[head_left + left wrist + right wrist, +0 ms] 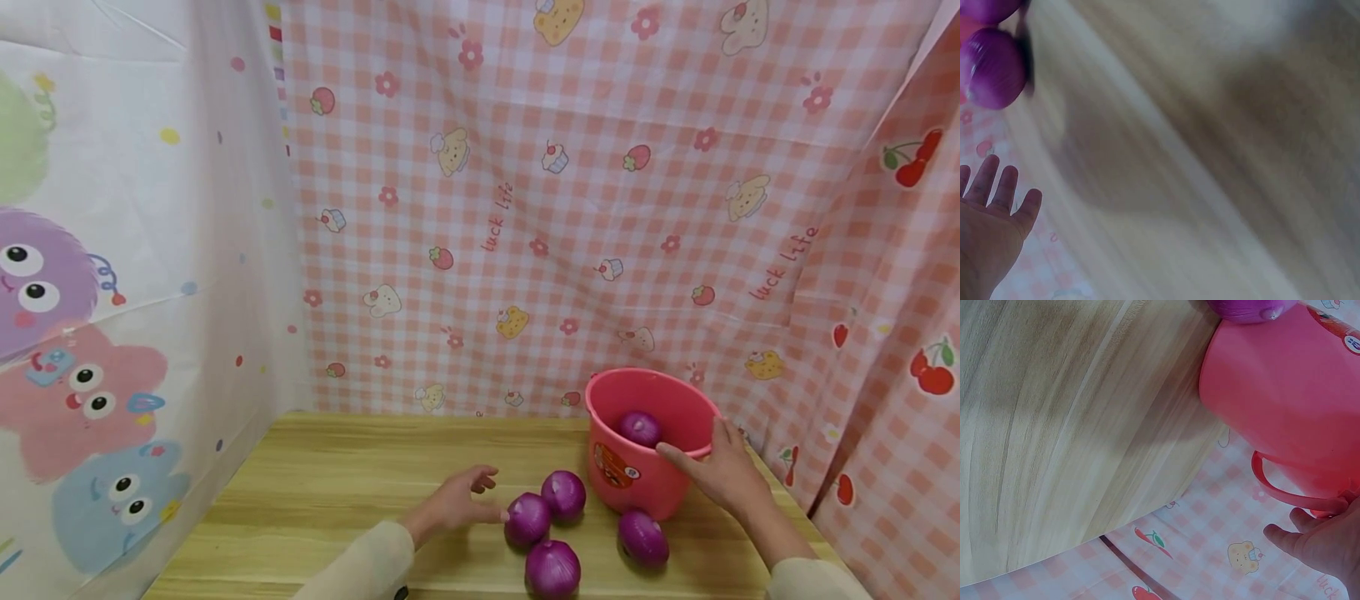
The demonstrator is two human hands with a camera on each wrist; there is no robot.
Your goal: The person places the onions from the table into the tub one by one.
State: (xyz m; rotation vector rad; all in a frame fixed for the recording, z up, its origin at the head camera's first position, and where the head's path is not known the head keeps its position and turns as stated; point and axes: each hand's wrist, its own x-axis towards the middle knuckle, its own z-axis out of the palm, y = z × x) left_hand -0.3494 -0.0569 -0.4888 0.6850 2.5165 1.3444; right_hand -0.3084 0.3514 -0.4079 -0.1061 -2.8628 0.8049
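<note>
My left hand (459, 502) is just left of a cluster of purple onions, its fingers spread and loosely bent. Its thumb reaches the nearest onion (528, 520); whether they touch I cannot tell. One onion (563, 495) lies behind that one and another onion (553, 569) in front. A fourth-sized match, a purple onion (642, 540) on its side, lies before the pink bucket (637, 479). Inside the bucket is an onion (640, 428). My right hand (727, 471) holds the bucket's right rim, thumb at the front, with fingers beside the handle (1291, 499) in the right wrist view.
The wooden table (337, 475) carries everything. A pink checked cloth (480, 275) hangs behind it, with a white cartoon-print curtain (225, 250) at the left and a cherry-print cloth (892, 350) at the right. The bucket stands near the table's right edge.
</note>
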